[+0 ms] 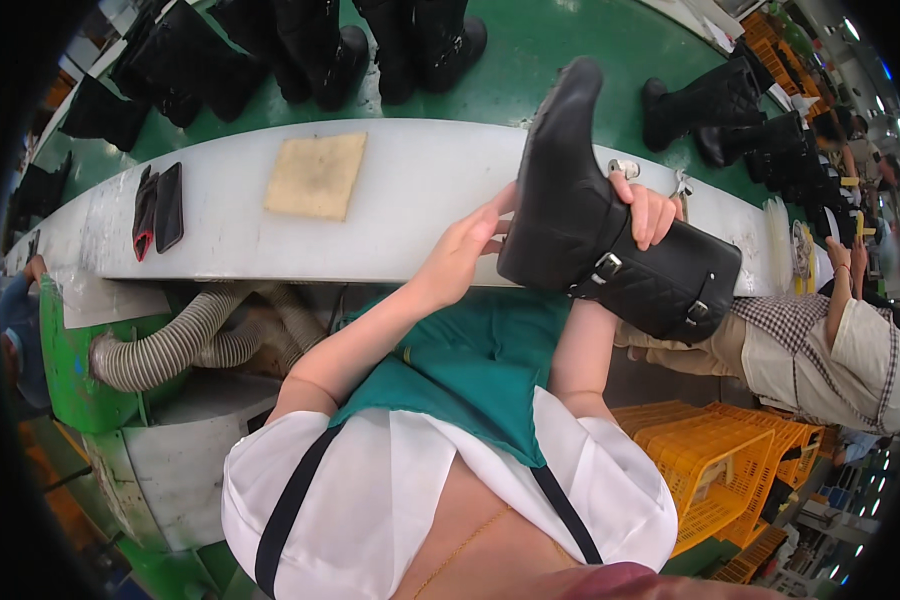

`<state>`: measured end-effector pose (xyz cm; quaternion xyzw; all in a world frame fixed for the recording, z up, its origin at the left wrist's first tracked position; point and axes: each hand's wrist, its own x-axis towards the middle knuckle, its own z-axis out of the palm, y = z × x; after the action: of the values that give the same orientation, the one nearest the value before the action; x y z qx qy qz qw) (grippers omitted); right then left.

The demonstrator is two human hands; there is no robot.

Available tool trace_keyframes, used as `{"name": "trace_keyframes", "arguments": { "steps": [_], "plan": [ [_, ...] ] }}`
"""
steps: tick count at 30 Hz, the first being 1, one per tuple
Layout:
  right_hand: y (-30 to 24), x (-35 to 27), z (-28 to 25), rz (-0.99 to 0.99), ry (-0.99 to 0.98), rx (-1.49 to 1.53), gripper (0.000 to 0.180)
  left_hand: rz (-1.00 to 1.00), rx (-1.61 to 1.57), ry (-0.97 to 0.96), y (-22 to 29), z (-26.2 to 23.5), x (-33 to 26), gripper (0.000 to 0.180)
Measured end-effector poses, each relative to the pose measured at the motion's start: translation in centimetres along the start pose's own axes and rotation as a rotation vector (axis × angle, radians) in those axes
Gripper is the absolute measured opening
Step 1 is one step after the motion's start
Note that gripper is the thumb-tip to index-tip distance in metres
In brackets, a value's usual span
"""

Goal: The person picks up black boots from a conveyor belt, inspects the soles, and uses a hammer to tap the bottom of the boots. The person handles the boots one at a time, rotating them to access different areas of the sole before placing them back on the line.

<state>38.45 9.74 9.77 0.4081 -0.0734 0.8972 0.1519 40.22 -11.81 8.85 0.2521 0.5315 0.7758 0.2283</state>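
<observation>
A tall black boot (562, 185) with quilted panels and silvery buckles is held up over the near edge of the white worktable. Its toe points up and away, and its shaft slants down to the right. My right hand (652, 215) grips the shaft near the ankle, its fingers wrapped over the upper side. On the sole side, my left hand (460, 258) is closed against the boot near the heel; some of its fingertips are hidden behind the boot. Small metallic pieces (625, 168) show just beyond my right hand.
On the white worktable (420, 215) lie a beige square pad (316, 176) and a dark phone (170, 206) beside a dark pouch (145, 215). More black boots (310, 45) stand on the green surface beyond. Yellow crates (710, 470) and a co-worker (820, 340) are at the right.
</observation>
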Motion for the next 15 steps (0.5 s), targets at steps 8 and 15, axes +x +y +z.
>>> {"name": "trace_keyframes", "arguments": {
  "steps": [8, 15],
  "plan": [
    [1.2, 2.9, 0.9, 0.320, -0.373, -0.396, 0.057, -0.102, -0.004, 0.087, -4.8, -1.1, 0.8, 0.067],
    [3.1, 4.6, 0.9, 0.353, 0.267, -0.576, 0.039, -0.319, -0.525, 0.012, -1.3, 0.0, 3.0, 0.067]
  ]
}}
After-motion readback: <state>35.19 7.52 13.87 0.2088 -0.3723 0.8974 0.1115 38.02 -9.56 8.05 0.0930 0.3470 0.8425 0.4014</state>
